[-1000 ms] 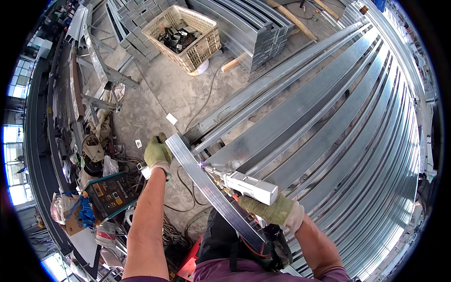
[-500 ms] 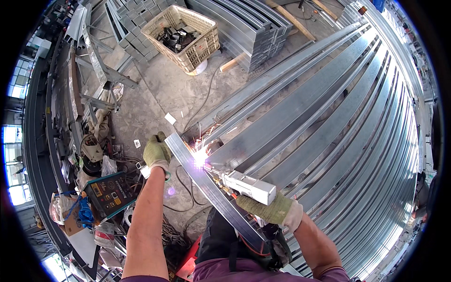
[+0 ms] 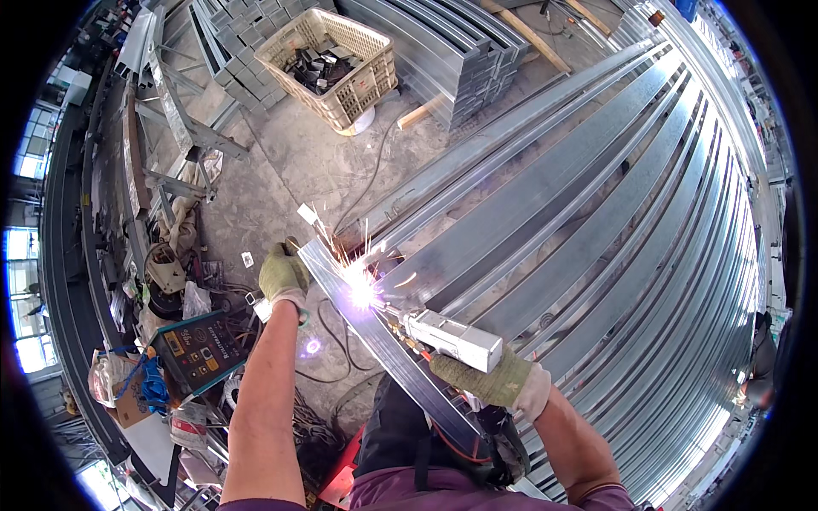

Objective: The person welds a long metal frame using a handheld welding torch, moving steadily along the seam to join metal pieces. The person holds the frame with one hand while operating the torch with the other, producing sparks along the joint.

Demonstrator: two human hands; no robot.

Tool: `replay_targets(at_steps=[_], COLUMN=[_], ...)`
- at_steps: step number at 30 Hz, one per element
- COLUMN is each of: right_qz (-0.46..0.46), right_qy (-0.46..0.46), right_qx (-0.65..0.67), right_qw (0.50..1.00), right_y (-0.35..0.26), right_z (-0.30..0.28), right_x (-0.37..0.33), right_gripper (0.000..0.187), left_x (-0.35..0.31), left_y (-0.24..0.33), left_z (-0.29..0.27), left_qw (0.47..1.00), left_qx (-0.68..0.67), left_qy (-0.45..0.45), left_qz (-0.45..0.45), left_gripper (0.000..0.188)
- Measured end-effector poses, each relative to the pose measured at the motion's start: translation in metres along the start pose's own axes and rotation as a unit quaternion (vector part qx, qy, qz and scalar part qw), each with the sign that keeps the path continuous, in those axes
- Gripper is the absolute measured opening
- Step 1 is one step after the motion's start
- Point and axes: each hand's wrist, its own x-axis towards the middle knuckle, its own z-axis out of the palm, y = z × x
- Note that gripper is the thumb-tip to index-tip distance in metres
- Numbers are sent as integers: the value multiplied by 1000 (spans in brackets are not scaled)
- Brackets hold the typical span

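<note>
A boxy white welding torch (image 3: 449, 335) was gripped by the right hand (image 3: 503, 381), clad in a coarse knitted glove. Its tip was held against a long, flat galvanized steel strip (image 3: 375, 336), where a white-violet arc (image 3: 361, 291) threw sparks. Well apart to the left, the strip's edge was clasped by the gloved left hand (image 3: 282, 275). Farther off, ribbed steel profiles (image 3: 596, 213) were stacked, and a beige lattice plastic crate (image 3: 336, 68) stood on rough concrete.

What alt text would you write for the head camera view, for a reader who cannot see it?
Seen from above, a gloved right hand holds a welding torch that throws bright sparks on a long steel bar, while the gloved left hand steadies the bar's far end. Long galvanized steel profiles lie to the right; a plastic crate stands behind.
</note>
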Motion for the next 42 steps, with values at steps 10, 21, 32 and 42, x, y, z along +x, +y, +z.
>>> replay_targets(at_steps=[10,21,32,42], right_qz=[69,107,49,74], right_qy=[27,11,14,-4], right_qx=[49,102,84,106], right_qw=[996,989,995,992], right_y=[-7,3,3,-1], right_z=[2,2,2,1], right_x=[0,-6,-8,-10], right_gripper=[53,51,49,49], left_x=[-1,3,-4,-4], left_y=[3,0,11,8], left_z=[0,2,-9,-7], left_qw=[1000,1000,1000,1000], left_qx=[-4,-4,2,-16], left_qy=[8,-18,-12,-6], left_qz=[-2,-22,-7,-8], left_gripper=[49,50,49,50])
